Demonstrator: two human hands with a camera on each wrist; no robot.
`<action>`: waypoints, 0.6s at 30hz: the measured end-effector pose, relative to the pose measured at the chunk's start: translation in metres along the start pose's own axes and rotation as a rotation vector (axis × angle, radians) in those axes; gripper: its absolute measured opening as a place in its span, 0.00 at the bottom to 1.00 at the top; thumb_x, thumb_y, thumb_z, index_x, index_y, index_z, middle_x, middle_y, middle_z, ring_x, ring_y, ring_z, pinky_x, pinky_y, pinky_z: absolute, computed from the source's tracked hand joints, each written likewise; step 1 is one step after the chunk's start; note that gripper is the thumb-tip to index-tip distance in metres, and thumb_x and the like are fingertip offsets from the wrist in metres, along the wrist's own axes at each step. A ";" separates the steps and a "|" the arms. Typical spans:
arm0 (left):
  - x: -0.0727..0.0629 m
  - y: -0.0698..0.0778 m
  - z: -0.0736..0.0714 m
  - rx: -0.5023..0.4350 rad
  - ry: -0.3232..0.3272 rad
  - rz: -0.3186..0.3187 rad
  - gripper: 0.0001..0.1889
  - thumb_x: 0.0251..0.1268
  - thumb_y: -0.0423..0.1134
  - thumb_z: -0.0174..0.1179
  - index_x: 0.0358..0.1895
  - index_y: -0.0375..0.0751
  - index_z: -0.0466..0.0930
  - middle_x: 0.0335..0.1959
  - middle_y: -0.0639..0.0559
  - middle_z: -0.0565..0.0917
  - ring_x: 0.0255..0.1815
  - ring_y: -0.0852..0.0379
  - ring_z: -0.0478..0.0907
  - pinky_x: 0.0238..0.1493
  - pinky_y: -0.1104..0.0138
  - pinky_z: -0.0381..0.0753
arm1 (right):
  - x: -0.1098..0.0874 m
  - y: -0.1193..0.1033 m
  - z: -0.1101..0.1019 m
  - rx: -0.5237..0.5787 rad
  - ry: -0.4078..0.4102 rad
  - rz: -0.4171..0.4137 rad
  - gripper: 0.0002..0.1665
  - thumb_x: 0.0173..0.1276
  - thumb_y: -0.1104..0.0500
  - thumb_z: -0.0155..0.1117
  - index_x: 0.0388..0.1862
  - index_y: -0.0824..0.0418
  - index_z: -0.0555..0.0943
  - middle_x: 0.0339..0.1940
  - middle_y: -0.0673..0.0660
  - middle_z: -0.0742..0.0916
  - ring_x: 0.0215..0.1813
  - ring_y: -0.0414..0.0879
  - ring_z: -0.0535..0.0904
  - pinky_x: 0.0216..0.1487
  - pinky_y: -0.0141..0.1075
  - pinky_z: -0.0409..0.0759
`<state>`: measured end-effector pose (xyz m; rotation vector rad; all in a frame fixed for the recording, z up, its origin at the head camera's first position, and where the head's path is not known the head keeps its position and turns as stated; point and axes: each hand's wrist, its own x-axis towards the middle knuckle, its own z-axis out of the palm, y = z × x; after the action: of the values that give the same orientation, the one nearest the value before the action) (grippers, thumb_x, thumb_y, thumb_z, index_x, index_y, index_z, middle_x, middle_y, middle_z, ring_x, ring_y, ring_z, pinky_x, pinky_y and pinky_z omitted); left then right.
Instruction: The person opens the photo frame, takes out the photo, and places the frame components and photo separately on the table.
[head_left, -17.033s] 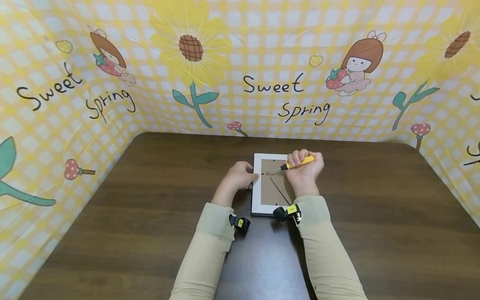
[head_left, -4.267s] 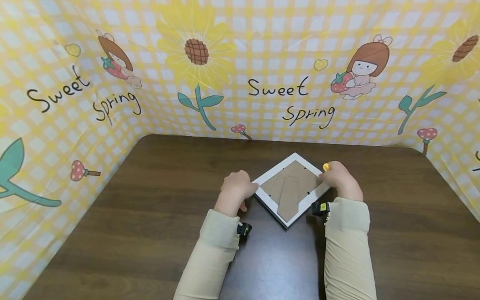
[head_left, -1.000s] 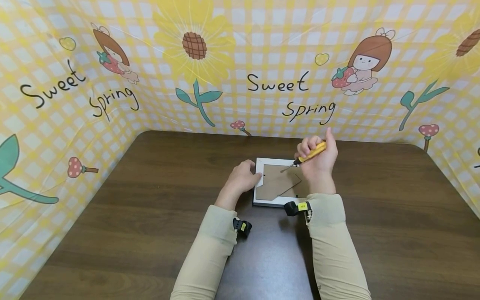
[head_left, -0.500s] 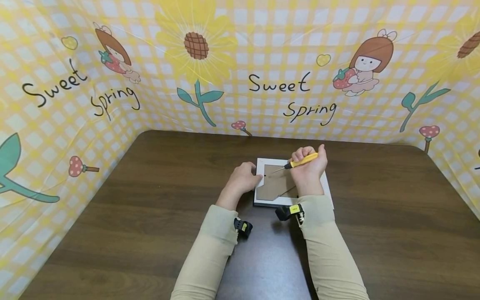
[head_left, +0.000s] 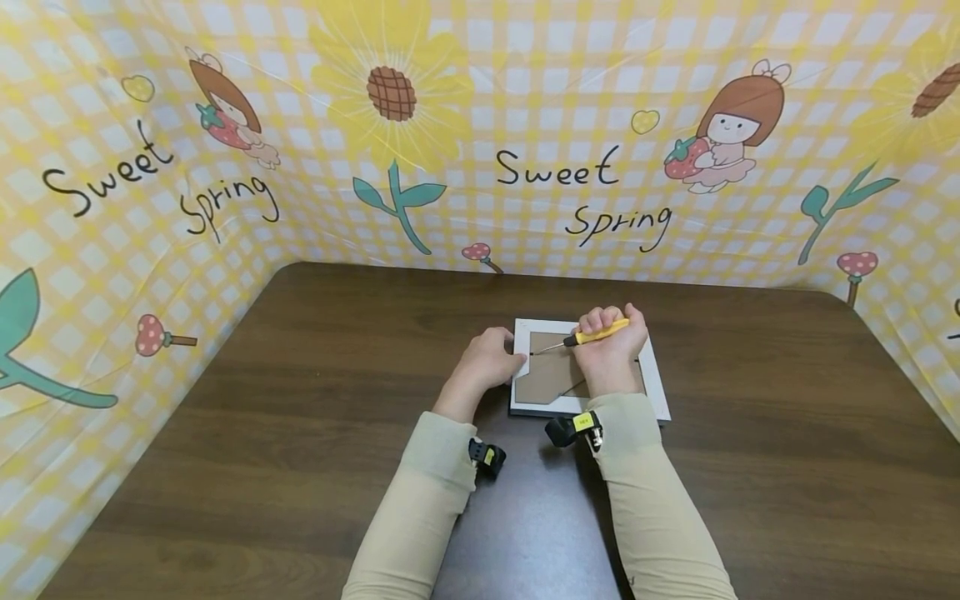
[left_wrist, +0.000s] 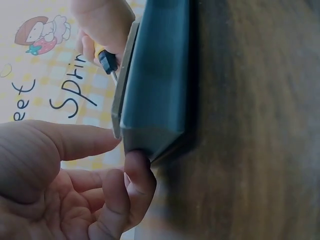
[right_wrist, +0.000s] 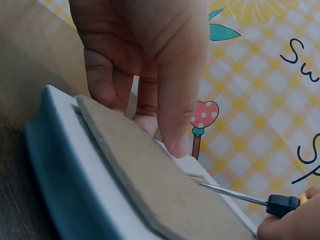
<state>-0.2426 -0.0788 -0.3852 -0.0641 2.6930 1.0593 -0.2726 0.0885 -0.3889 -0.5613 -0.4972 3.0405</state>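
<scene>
A picture frame [head_left: 654, 379] lies face down on the table, its white back border and brown backing board [head_left: 551, 382] upward. My left hand [head_left: 483, 364] pinches the frame's left edge, thumb on top and a finger against the dark side [left_wrist: 157, 75]. My right hand [head_left: 611, 357] grips a yellow-handled screwdriver [head_left: 603, 332] with its shaft pointing left. In the right wrist view, the tip of the screwdriver [right_wrist: 235, 194] meets the board's edge beside a small metal tab [right_wrist: 196, 175]. The right hand and forearm hide part of the frame's back.
The dark wooden table [head_left: 315, 433] extends on both sides of the frame. A yellow checked cloth [head_left: 525, 100] printed with flowers and lettering stands behind and to the left. Black wrist cameras [head_left: 573, 427] sit on both wrists.
The frame has been turned from upright, through a diamond position held by both hands, to lying sideways. Over the last second the right hand moved left and nearer, bringing the screwdriver tip to the left tab.
</scene>
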 end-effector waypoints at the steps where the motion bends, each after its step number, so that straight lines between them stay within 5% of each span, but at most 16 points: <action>1: 0.000 0.001 0.001 0.005 0.002 0.004 0.23 0.71 0.43 0.59 0.64 0.34 0.74 0.57 0.39 0.81 0.51 0.45 0.78 0.58 0.52 0.77 | 0.000 0.000 -0.001 0.005 0.002 0.002 0.38 0.79 0.44 0.35 0.07 0.58 0.62 0.08 0.50 0.66 0.16 0.44 0.59 0.27 0.34 0.57; 7: 0.002 0.004 0.006 0.058 0.019 0.023 0.21 0.71 0.41 0.60 0.62 0.34 0.76 0.56 0.38 0.82 0.50 0.44 0.78 0.57 0.52 0.78 | 0.000 -0.001 -0.004 0.009 0.039 0.001 0.36 0.78 0.45 0.36 0.07 0.56 0.61 0.08 0.49 0.66 0.16 0.43 0.58 0.27 0.34 0.55; 18: 0.003 0.006 0.007 0.127 0.037 0.005 0.13 0.71 0.40 0.61 0.50 0.35 0.83 0.40 0.43 0.85 0.35 0.50 0.77 0.38 0.61 0.78 | -0.004 0.011 -0.001 -0.029 0.074 -0.046 0.34 0.77 0.47 0.34 0.07 0.55 0.60 0.07 0.48 0.64 0.16 0.43 0.57 0.29 0.36 0.55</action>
<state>-0.2447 -0.0695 -0.3872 -0.0541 2.7882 0.8950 -0.2680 0.0785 -0.3921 -0.6510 -0.5440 2.9609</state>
